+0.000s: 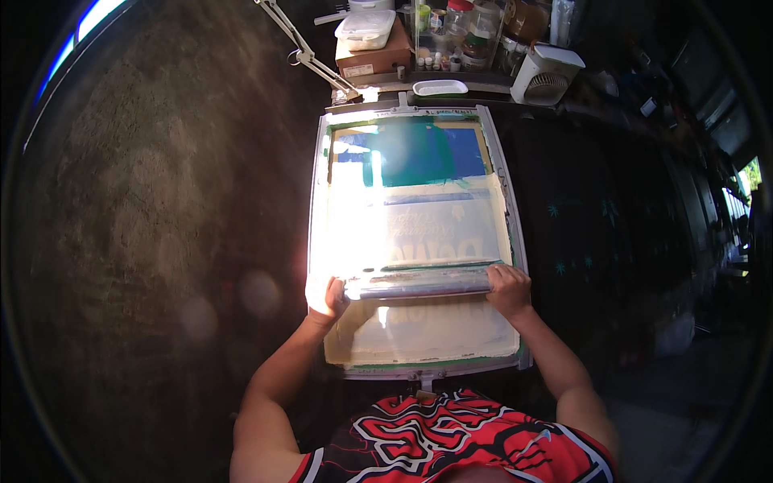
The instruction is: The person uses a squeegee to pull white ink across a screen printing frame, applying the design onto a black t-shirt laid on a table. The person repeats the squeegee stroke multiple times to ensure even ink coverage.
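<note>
A wide squeegee with a shiny metallic bar lies crosswise on a screen-printing frame. My left hand is closed round its left end, and my right hand grips the right end. Along the far edge of the squeegee runs a thin dark green line of ink. The pale mesh carries faint lettering, partly covered by the squeegee. Blue and green areas fill its far part. Strong sunlight washes out the left side of the frame.
Beyond the frame stand a white oval tray, a small white fan, a cardboard box and a clear case with several jars. A lamp arm leans in at the far left. Dark fabric with small green prints lies on the right.
</note>
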Demonstrator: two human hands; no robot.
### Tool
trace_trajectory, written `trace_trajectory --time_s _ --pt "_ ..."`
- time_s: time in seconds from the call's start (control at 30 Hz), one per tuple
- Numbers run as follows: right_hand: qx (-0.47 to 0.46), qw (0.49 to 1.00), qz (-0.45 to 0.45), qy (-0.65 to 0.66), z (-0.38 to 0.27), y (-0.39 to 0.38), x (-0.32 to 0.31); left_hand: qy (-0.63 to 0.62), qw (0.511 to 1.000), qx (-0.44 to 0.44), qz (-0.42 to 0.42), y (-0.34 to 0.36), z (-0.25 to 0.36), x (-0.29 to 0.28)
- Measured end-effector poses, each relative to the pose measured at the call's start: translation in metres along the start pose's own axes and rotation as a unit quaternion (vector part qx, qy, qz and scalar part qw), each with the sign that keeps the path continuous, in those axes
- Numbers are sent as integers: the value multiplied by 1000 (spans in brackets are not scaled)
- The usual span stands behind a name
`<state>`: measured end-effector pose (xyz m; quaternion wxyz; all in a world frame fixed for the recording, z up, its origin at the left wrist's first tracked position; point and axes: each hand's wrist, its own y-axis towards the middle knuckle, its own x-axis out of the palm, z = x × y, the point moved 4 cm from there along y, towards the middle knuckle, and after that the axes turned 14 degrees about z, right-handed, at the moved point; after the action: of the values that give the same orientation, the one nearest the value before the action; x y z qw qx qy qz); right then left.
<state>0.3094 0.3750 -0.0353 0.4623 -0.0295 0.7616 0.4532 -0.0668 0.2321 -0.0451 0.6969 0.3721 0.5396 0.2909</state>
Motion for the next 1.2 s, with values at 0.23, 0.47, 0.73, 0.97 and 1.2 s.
trace_trajectory --time_s 0.23,0.47,0.73,0.97,1.2 --pt "2 1000 15 -20 51 91 87 -24 992 -119 -31 38 -93 96" --pt "45 995 -89 -33 84 166 102 -36 992 -76 97 87 -135 141" --pt "107 971 -198 -77 89 199 118 4 979 -201 -25 123 -156 164" --pt "73 976 -193 -62 71 152 95 -34 986 -162 -38 72 -118 125" --pt "64 989 -132 16 26 39 22 -13 989 -111 -92 2 -29 20"
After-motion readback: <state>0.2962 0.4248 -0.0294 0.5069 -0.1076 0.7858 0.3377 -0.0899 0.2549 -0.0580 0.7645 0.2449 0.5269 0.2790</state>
